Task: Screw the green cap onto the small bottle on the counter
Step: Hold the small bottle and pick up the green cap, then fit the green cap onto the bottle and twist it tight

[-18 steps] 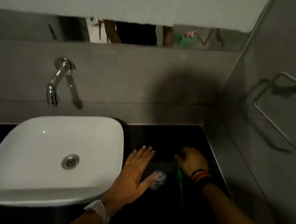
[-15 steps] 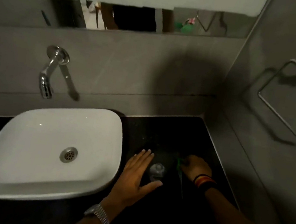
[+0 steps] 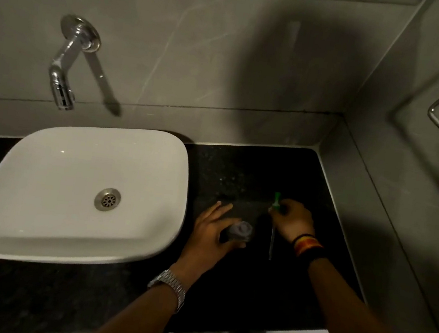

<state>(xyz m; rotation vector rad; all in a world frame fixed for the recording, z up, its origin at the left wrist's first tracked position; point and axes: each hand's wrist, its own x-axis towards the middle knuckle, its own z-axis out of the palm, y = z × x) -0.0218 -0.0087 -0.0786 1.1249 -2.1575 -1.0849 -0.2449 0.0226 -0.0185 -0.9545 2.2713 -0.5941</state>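
Head camera, steep downward look over counter (image 3: 253, 176) and sink (image 3: 75, 253) (single view), close range.

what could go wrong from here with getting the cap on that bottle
The small bottle is held only loosely at the left hand, near the sink edge; twisting may tip it or knock it in. The green cap in the right hand has a thin tube hanging down, which could miss the bottle mouth. The dim light and dark counter make alignment harder.

You face grey tiled walls (image 3: 227, 55), a chrome tap (image 3: 66, 73) above a white basin (image 3: 35, 240), on a dim black stone counter (image 3: 254, 165).
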